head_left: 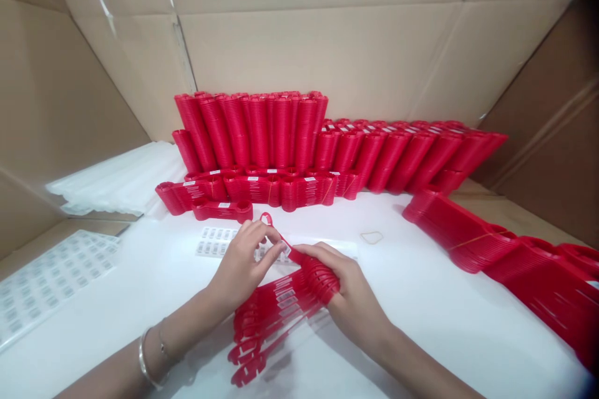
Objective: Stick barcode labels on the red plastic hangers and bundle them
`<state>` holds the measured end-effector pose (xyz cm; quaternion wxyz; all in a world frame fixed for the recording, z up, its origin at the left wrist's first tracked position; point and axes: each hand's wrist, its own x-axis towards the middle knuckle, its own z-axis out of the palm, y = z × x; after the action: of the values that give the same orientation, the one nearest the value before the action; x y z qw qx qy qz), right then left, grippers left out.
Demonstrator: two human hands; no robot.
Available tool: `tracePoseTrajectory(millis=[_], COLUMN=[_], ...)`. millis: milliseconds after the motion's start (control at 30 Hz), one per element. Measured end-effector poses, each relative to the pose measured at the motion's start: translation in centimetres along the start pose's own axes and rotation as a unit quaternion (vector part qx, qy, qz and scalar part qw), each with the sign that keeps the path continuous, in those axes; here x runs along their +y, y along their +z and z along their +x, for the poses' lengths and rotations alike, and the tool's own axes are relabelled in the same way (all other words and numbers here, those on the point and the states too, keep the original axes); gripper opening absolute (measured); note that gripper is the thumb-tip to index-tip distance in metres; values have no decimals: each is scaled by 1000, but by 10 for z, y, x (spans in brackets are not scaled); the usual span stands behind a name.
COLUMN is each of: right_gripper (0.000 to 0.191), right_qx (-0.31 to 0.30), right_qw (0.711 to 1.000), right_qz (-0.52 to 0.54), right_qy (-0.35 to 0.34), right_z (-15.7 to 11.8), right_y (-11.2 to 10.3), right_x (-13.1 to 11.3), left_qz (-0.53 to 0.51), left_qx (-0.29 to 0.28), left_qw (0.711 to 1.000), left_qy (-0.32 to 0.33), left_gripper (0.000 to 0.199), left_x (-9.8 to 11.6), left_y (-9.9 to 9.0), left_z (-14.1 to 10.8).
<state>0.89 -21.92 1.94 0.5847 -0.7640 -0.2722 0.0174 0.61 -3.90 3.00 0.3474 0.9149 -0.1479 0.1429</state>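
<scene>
My right hand (344,277) is wrapped round one end of a fanned bunch of red plastic pieces (281,312); several of them bear white barcode labels. One red piece stands apart from the bunch, pointing up and left. Thumb and fingers of my left hand (248,259) pinch a small white label (284,250) at that piece. Behind my left hand, a sheet of barcode labels (213,242) lies on the white table, partly hidden by the hand.
Tall stacks of red pieces (257,131) stand at the back against cardboard. Banded red stacks (468,237) lie at the right. At the left are white plastic bags (121,177) and more label sheets (51,274). A rubber band (371,237) lies on the table (397,262).
</scene>
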Motion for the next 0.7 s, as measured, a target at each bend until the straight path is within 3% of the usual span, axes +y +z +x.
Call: tracePoseTrajectory(millis=[133,200,333,400,467,500,567,633,700], right_gripper=[50,49,45,45,45,45,45,44,43], right_qx=[-3,-8,-13,-19,-31,-38,-46,-53,-53], right_qw=[1000,1000,999,999,999,998,998,997,996], right_qz=[3,0,0,7,9,7,-4,-19,-37], right_qy=[-15,-16,-32,-42,-43,-42,-41,-51,-65], right_z=[-1,-2,-3,-3,-3,-2,-1,0,1], right_y=[-2,-2,-1,-1,-2,-2,-4,-6,-8], right_x=[1,1,-1,-2,-2,-2,0,3,7], left_qz=[52,96,234,286,300,294,260,208,149], left_qx=[12,48,133,166,162,125,-6,-151,-260], left_qw=[997,990,943,913,901,907,932,949,948], left_qy=[50,89,194,240,270,274,251,185,105], left_gripper=[16,15,23,16,19,24,31,35,35], left_x=[-7,-9,-8,-7,-7,-7,-10,-13,-14], left_y=[2,3,4,3,0,-3,-11,-23,-35], left_z=[-1,-2,-2,-1,2,4,8,10,10])
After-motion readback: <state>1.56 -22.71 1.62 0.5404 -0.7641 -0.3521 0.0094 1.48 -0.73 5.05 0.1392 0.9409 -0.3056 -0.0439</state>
